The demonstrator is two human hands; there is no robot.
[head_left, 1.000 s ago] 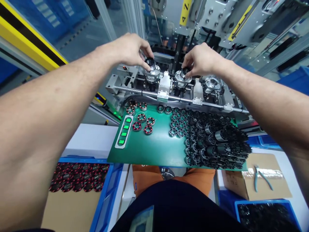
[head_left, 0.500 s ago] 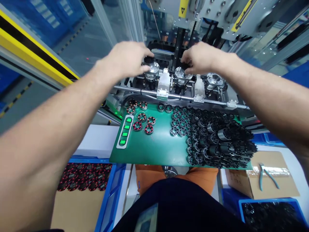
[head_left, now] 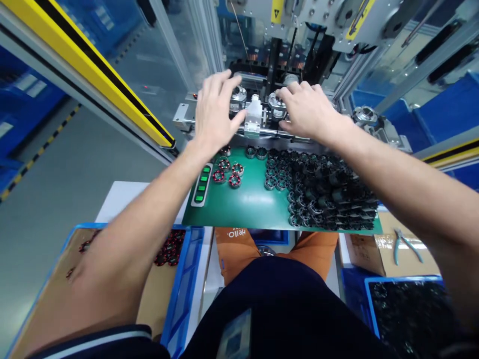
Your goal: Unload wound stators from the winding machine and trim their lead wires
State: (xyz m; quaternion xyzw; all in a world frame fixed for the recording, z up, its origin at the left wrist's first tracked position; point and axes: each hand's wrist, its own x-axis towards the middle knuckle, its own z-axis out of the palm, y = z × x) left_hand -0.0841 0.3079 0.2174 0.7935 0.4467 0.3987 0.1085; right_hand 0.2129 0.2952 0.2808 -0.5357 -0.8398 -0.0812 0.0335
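Observation:
My left hand (head_left: 217, 112) is raised beside the left metal holder (head_left: 238, 94) of the winding machine, fingers spread and thumb apart, with nothing visible in it. My right hand (head_left: 309, 110) is at the middle metal holder (head_left: 276, 101). Its fingers curve over the holder's right side with the thumb apart below; the palm side is hidden. Below the hands lies a green board (head_left: 239, 212). Several copper-wound stators (head_left: 234, 180) rest on its left part, and many black, unwound stator cores (head_left: 329, 184) are packed and stacked on its right.
A strip of green buttons (head_left: 202, 184) lies at the board's left. A metal bracket (head_left: 253, 118) stands between the holders. Blue crates (head_left: 190, 279) hold wound stators at lower left and black parts (head_left: 411, 311) at lower right. Pliers (head_left: 398, 244) lie on a cardboard box (head_left: 368, 249).
My left hand has opened and come away from the black core it was placing at the left holder. My right hand has spread and shifted slightly lower. The camera view has shifted.

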